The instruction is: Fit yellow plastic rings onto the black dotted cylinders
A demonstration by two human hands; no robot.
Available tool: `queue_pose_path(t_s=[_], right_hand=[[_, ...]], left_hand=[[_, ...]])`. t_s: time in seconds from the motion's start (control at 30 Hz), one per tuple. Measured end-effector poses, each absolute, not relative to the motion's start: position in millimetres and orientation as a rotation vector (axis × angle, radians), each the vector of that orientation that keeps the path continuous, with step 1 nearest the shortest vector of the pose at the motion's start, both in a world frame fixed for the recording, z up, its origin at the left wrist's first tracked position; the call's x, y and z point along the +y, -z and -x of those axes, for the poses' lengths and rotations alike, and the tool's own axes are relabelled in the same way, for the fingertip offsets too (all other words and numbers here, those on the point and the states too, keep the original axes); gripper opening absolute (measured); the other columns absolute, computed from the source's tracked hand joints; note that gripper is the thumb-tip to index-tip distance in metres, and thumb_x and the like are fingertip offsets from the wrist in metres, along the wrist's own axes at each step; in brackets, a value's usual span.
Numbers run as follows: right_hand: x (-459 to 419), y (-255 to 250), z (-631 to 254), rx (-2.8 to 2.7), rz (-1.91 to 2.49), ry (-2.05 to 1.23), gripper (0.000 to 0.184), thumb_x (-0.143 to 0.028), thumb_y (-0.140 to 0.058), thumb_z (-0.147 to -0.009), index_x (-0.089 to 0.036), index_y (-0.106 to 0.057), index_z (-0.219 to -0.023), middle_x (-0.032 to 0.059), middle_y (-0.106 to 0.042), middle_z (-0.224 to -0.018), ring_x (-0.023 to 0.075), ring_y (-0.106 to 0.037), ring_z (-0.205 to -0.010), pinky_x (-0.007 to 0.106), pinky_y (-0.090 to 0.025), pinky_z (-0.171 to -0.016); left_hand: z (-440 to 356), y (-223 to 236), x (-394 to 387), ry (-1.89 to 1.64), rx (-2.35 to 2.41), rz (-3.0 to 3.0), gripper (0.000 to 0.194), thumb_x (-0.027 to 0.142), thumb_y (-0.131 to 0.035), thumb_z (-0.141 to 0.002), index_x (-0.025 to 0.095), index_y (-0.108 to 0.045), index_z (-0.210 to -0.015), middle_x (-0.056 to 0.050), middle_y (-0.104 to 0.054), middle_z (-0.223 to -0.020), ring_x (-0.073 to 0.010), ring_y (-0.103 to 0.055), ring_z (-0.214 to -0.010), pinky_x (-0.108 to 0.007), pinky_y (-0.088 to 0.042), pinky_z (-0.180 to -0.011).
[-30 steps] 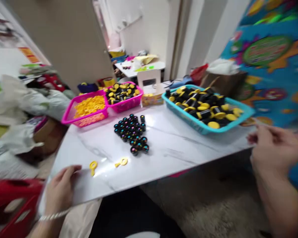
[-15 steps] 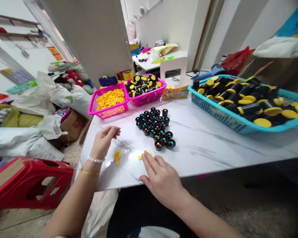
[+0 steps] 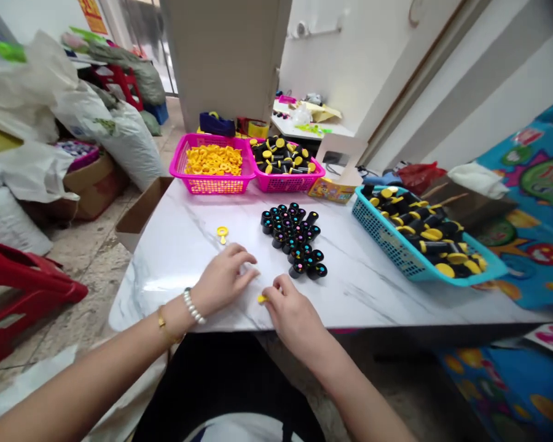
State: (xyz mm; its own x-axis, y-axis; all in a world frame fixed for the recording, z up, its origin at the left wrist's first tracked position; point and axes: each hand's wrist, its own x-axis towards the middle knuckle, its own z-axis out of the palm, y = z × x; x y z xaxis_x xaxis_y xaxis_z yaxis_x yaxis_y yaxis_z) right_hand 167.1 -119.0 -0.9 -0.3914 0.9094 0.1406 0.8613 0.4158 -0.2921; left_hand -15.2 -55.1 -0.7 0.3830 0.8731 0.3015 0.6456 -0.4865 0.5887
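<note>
My right hand [image 3: 292, 316] pinches a small yellow plastic piece [image 3: 262, 299] near the table's front edge; most of the piece is hidden behind the fingers. To its left, my left hand [image 3: 228, 276] hovers low over the table with fingers curved and apart, holding nothing that I can see. Just beyond the left hand lies a yellow ring with a short handle [image 3: 222, 234]. A cluster of small black cylinders [image 3: 297, 236], with coloured dots in their tops, stands past the right hand. One cylinder at the cluster's far right side looks tilted.
A pink basket of yellow rings [image 3: 219, 184] and a pink basket of black, yellow-capped containers [image 3: 290, 182] stand at the back. At the right is a turquoise basket [image 3: 391, 252] of similar containers. A cardboard carton [image 3: 141, 212] and red stool [image 3: 27, 301] are at the left.
My left hand has come right and nearer to my right hand. The right fingers have gone from lying over the yellow piece to pinching it. The view has turned and shifted.
</note>
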Motion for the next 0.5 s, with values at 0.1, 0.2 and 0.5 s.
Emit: queue_pose_path(t_s=[0.1,0.2,0.5], right_hand=[[-131.0,3.2,-188.8,-2.214,1.429,-0.42,0.013,-0.01,-0.047,-0.087,-0.019,-0.056,-0.091,0.0068,-0.052,-0.1,0.0138,-0.056,-0.076,0.027,-0.047,-0.07],[-148.2,11.6,-216.8,-1.915,1.455,-0.554,0.005,-0.016,-0.051,-0.088,-0.019,-0.055,-0.086,0.003,-0.054,-0.085,0.0128,-0.054,-0.069,0.025,-0.045,-0.064],[-175.7,27.3,-243.2,-1.141,1.505,-1.028,0.024,-0.033,-0.072,-0.075,-0.018,-0.062,-0.092,0.0012,-0.061,-0.076,0.0119,-0.056,-0.066,0.022,-0.048,-0.059]], left_hand=[[-21.3,2.5,-58.3,-0.801,1.259,-2.194,0.02,0.032,-0.059,-0.083,0.017,-0.064,-0.095,-0.005,-0.062,-0.092,-0.0138,-0.058,-0.072,-0.027,-0.046,-0.072],[-50.8,8.9,-59.9,-0.779,1.311,-2.14,0.039,0.05,-0.063,-0.077,0.017,-0.06,-0.098,-0.004,-0.064,-0.087,-0.0172,-0.06,-0.076,-0.027,-0.045,-0.069],[-74.5,13.4,-50.3,-0.692,1.42,-2.271,0.029,0.048,-0.059,-0.08,0.02,-0.059,-0.086,-0.001,-0.062,-0.078,-0.017,-0.059,-0.073,-0.027,-0.041,-0.066]])
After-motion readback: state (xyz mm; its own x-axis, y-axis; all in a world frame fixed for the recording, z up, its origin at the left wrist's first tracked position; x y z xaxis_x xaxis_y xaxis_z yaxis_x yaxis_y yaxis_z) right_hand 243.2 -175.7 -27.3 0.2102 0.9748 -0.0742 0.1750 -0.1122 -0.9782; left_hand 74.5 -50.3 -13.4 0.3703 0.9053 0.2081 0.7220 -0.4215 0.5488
